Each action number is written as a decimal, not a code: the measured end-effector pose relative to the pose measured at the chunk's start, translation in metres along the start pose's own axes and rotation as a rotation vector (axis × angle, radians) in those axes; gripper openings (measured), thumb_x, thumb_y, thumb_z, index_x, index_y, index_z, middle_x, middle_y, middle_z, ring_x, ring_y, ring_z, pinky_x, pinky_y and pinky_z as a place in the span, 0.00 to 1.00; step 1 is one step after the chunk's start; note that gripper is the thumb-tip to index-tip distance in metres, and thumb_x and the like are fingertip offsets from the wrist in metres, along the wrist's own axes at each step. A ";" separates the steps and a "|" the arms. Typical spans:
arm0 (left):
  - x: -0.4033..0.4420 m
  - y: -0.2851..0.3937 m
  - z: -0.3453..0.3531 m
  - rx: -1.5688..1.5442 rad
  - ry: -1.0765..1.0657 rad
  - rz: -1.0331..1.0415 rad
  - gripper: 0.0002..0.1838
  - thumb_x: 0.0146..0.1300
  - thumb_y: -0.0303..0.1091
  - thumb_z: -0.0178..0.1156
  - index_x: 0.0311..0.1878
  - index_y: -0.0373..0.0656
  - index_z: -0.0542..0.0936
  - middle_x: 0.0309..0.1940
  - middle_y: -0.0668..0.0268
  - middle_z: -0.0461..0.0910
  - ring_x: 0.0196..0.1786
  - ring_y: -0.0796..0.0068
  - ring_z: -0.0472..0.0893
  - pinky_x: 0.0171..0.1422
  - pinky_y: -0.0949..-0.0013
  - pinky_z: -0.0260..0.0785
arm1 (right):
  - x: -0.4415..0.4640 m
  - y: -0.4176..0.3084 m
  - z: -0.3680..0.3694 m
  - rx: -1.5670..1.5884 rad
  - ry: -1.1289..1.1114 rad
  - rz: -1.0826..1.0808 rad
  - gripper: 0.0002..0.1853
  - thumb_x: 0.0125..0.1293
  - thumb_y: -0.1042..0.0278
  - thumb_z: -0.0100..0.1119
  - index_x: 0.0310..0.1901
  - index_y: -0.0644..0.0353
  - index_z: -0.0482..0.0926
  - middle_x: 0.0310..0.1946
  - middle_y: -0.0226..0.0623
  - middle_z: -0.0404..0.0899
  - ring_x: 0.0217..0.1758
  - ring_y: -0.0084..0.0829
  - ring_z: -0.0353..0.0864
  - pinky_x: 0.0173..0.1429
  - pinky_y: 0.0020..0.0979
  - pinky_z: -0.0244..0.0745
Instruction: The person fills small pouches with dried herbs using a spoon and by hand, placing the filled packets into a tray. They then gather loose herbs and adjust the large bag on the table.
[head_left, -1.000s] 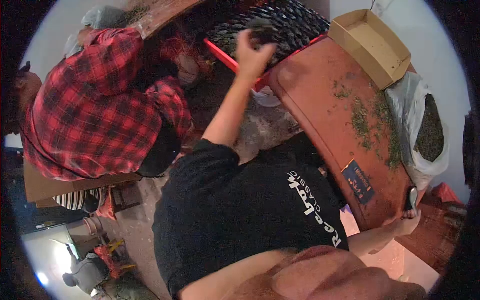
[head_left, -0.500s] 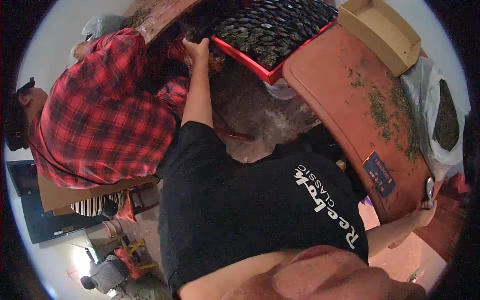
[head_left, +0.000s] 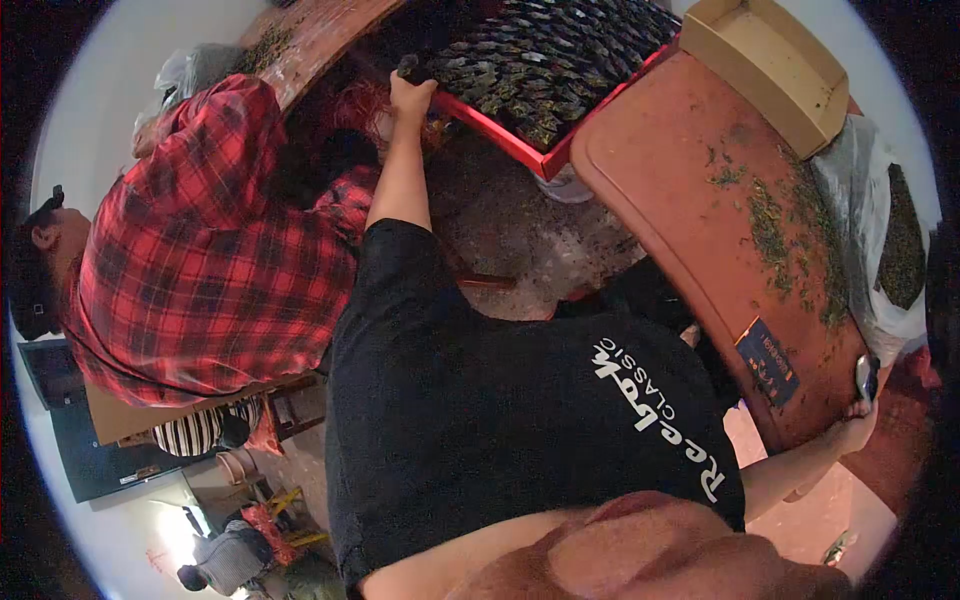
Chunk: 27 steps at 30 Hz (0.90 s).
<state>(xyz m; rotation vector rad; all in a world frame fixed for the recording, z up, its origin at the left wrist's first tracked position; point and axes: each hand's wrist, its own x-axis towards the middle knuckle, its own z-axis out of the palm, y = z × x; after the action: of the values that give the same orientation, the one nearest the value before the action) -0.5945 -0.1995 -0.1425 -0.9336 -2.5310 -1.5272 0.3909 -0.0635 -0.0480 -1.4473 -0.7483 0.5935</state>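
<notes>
My left hand (head_left: 410,97) pinches a dark piece (head_left: 409,66), beside red tray (head_left: 495,133). Right hand (head_left: 855,427) clamped on shiny tool (head_left: 867,376), desk edge (head_left: 812,424).

- A small dark piece (head_left: 408,66) is held at the fingertips of the left hand (head_left: 410,95), just beside the red tray (head_left: 498,140); its exact shape cannot be made out
- Many dark, elongated pieces (head_left: 550,65) with yellowish-green flecks are packed closely in overlapping rows inside the red tray
- A shiny metal tool (head_left: 866,376) with a rounded outline is gripped in the right hand (head_left: 858,424), well apart from the red tray, its lower part hidden by the fingers
- Loose green bits (head_left: 772,232) are scattered over the reddish-brown table (head_left: 650,150), to the right of the red tray in the head view
</notes>
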 end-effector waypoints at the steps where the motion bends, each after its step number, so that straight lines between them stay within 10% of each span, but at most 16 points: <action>1: 0.009 -0.018 0.006 -0.006 -0.045 0.022 0.38 0.43 0.33 0.74 0.58 0.35 0.69 0.46 0.53 0.81 0.49 0.55 0.82 0.56 0.59 0.74 | 0.010 0.005 -0.005 -0.018 -0.032 0.016 0.17 0.73 0.64 0.48 0.51 0.68 0.80 0.27 0.28 0.70 0.26 0.21 0.67 0.29 0.22 0.62; 6: 0.037 -0.070 0.020 -0.141 -0.113 0.144 0.41 0.43 0.38 0.78 0.60 0.37 0.69 0.53 0.51 0.77 0.55 0.54 0.79 0.61 0.59 0.71 | 0.059 0.038 -0.027 -0.072 -0.105 0.060 0.19 0.74 0.62 0.49 0.55 0.68 0.79 0.32 0.33 0.76 0.31 0.24 0.71 0.34 0.25 0.67; 11: -0.014 0.031 -0.005 -0.008 0.172 0.224 0.46 0.46 0.47 0.78 0.66 0.38 0.68 0.59 0.51 0.73 0.63 0.50 0.72 0.69 0.57 0.64 | 0.073 0.045 -0.030 -0.094 -0.091 0.112 0.19 0.74 0.61 0.49 0.54 0.67 0.80 0.33 0.32 0.76 0.32 0.23 0.71 0.35 0.24 0.67; 15: -0.015 0.051 -0.014 0.098 0.066 0.332 0.30 0.63 0.49 0.65 0.64 0.43 0.75 0.60 0.52 0.74 0.65 0.51 0.71 0.70 0.56 0.63 | 0.030 0.022 -0.003 -0.053 -0.011 0.053 0.17 0.72 0.58 0.53 0.48 0.63 0.84 0.21 0.24 0.68 0.21 0.20 0.65 0.24 0.23 0.60; 27: -0.026 0.046 0.011 0.082 -0.041 0.284 0.24 0.67 0.44 0.58 0.62 0.42 0.75 0.61 0.51 0.75 0.64 0.52 0.74 0.69 0.58 0.64 | 0.011 0.011 0.005 -0.076 -0.049 0.085 0.18 0.72 0.58 0.49 0.49 0.62 0.84 0.27 0.24 0.74 0.26 0.18 0.69 0.30 0.21 0.63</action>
<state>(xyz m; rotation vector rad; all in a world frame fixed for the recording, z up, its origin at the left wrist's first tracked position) -0.5469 -0.1877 -0.1200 -1.2588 -2.3401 -1.3256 0.3950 -0.0512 -0.0576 -1.5451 -0.7567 0.6740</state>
